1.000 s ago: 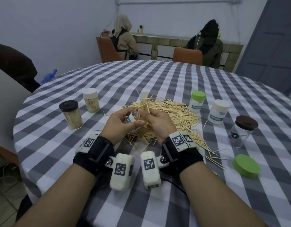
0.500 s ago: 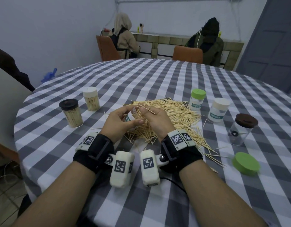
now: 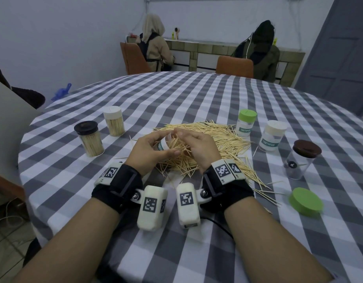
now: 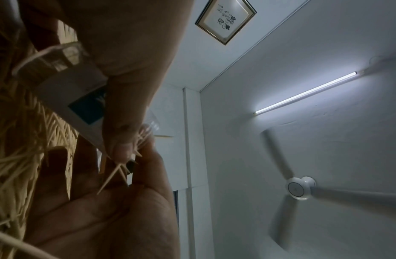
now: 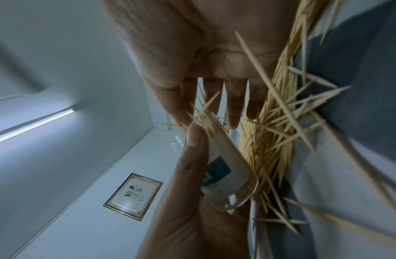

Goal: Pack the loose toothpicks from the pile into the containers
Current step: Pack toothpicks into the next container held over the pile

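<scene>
My left hand grips a small clear container with a teal TOOTHPICK label, tilted with its mouth toward the pile. My right hand is at that mouth, thumb and fingertips pinching a few toothpicks that stick out of it. In the right wrist view the container lies under my left thumb, toothpick tips fanning from its opening. In the left wrist view the container shows under my fingers. The toothpick pile spreads beneath and to the right of both hands.
Two filled containers stand at the left, black-lidded and white-lidded. At the right are a green-lidded container, a white-lidded one, a brown-lidded clear jar and a loose green lid. Two people sit at a far counter.
My right hand has come down with its bundle of toothpicks, which stood up above both hands a second ago and now sits low at the container's mouth. The left hand barely moved.
</scene>
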